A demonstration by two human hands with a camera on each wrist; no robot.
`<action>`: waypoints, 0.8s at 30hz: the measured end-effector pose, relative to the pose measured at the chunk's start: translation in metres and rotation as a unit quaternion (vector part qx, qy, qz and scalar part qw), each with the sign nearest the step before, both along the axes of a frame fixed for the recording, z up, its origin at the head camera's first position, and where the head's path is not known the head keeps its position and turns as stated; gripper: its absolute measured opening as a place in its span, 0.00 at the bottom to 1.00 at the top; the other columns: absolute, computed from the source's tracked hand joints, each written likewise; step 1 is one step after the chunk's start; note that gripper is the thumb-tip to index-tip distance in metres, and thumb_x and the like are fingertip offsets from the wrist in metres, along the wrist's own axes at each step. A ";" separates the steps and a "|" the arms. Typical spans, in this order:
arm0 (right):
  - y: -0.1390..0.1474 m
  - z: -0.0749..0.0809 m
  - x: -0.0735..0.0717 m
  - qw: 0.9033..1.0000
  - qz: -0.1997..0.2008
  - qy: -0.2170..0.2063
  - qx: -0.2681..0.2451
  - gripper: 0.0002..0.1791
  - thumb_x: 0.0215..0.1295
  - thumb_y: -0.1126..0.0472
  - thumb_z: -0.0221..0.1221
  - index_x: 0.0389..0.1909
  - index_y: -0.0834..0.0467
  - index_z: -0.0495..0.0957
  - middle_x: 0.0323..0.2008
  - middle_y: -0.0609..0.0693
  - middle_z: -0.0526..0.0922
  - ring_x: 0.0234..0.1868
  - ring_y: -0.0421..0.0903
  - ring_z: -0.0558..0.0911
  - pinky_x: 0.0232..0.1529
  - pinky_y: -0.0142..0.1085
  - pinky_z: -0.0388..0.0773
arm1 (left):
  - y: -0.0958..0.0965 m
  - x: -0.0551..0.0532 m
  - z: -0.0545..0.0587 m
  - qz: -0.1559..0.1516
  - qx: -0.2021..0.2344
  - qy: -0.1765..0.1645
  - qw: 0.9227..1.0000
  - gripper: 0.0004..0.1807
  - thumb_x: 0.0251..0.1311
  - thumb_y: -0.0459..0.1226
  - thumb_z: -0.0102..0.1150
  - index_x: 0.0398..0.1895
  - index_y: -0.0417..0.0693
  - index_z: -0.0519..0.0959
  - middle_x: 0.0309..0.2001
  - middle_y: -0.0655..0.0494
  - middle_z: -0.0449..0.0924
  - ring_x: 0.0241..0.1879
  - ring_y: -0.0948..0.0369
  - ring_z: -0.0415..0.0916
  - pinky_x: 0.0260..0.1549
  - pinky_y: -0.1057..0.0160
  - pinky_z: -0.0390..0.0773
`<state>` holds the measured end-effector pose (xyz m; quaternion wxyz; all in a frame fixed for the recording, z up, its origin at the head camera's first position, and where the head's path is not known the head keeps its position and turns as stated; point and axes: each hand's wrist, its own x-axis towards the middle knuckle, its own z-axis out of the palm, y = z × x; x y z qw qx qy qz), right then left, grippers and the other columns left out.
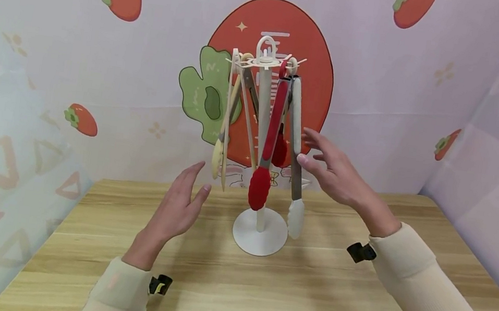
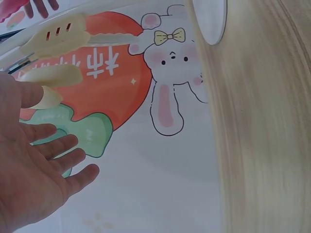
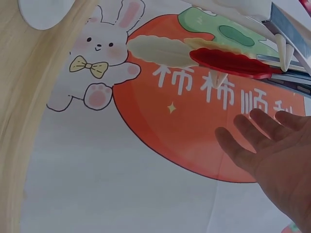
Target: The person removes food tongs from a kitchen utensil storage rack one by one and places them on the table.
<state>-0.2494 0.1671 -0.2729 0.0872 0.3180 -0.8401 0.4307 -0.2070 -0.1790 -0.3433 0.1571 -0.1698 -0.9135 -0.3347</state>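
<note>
White tongs [image 1: 296,127] hang from the rack [image 1: 265,89] on the desk [image 1: 259,298], long axis near-vertical, immediately left of the right hand [image 1: 337,175], which is nearer; thumb contact is unclear. Left hand [image 1: 176,206]: well apart. Fingers of both hands: extended, grasping nothing.

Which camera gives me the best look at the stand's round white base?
The head view: it shows the round white base almost whole, with the pole rising from it. Both wrist views show only part, cut off by the top edge.
</note>
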 end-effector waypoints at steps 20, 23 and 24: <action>-0.010 0.007 -0.023 0.997 0.040 -0.060 -0.037 0.39 0.73 0.51 0.51 0.80 0.54 0.48 0.73 0.59 0.61 0.70 0.57 0.63 0.64 0.63 0.66 | -0.002 0.001 0.011 -0.010 0.035 0.010 0.999 0.31 0.80 0.44 0.42 0.80 0.43 0.53 0.77 0.42 0.56 0.76 0.47 0.51 0.72 0.42 0.54; -0.011 0.008 -0.025 0.995 0.047 -0.070 -0.044 0.40 0.72 0.52 0.51 0.80 0.54 0.48 0.73 0.58 0.61 0.70 0.57 0.63 0.64 0.63 0.67 | -0.002 0.001 0.013 -0.012 0.036 0.011 0.999 0.31 0.80 0.44 0.42 0.80 0.43 0.53 0.77 0.43 0.56 0.76 0.47 0.51 0.72 0.42 0.54; -0.012 0.009 -0.026 0.995 0.049 -0.074 -0.046 0.40 0.72 0.52 0.51 0.80 0.54 0.48 0.74 0.58 0.60 0.70 0.57 0.63 0.64 0.63 0.68 | -0.002 0.002 0.013 -0.012 0.036 0.012 0.999 0.32 0.80 0.45 0.42 0.80 0.43 0.53 0.77 0.43 0.56 0.76 0.47 0.51 0.72 0.42 0.54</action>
